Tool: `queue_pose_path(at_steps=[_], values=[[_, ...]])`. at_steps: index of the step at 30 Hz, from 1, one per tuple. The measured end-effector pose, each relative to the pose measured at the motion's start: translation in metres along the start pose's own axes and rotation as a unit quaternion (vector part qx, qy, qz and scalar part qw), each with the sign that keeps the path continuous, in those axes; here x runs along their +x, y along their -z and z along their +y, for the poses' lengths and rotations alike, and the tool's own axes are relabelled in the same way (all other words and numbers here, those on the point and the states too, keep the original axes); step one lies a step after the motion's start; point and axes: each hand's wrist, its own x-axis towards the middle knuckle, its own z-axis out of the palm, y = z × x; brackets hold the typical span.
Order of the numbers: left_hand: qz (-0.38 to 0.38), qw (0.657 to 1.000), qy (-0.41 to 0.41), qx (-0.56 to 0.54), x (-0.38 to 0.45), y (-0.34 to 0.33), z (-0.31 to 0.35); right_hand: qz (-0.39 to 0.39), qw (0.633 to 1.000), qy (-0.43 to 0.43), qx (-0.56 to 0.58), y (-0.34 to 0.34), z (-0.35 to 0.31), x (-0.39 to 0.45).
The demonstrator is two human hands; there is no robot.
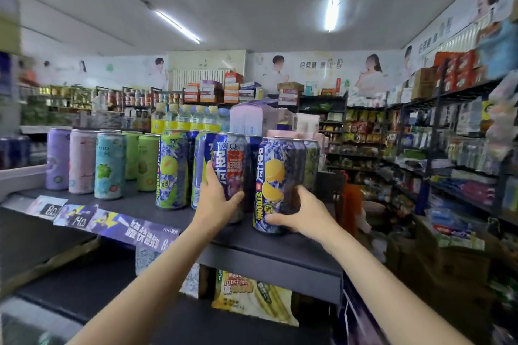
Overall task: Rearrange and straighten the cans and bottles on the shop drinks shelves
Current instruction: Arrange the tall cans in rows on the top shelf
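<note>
Tall drink cans stand in a row on the dark top shelf (134, 202). My left hand (215, 193) grips a purple can with a red label (232, 165) near the shelf's right end. To its right, my right hand (300, 213) grips the lower part of a blue can with a yellow lemon picture (276, 176). Both cans stand upright on the shelf. Left of them stand a blue-and-green lime can (171, 173), green cans (147, 162), a light blue can (110, 165), a pink can (82, 161) and a lilac can (58, 158).
Price tags and a purple banner (134, 228) hang along the shelf's front edge. Water bottles (190, 117) and a pale carton (249, 117) stand behind the cans. Stocked racks (454, 131) line the aisle on the right. More packs sit on the shelf below (252, 297).
</note>
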Motion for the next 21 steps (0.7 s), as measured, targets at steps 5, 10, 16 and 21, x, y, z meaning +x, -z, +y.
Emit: queue_pose_path(at_steps=[5,10,16,21], values=[[0.038,0.999,0.01,0.024,-0.017,0.006,0.018,-0.009,0.999,0.016,-0.051,-0.002,-0.005,-0.003],[0.12,0.977,-0.169,0.039,-0.037,0.007,0.038,0.042,0.993,-0.023,0.107,0.023,0.029,0.005],[-0.027,0.989,-0.137,0.058,-0.039,-0.024,0.041,0.109,0.988,-0.072,0.086,0.035,0.065,0.048],[-0.109,0.992,-0.024,0.065,-0.027,-0.032,0.03,0.099,0.99,-0.088,0.039,0.031,0.073,0.084]])
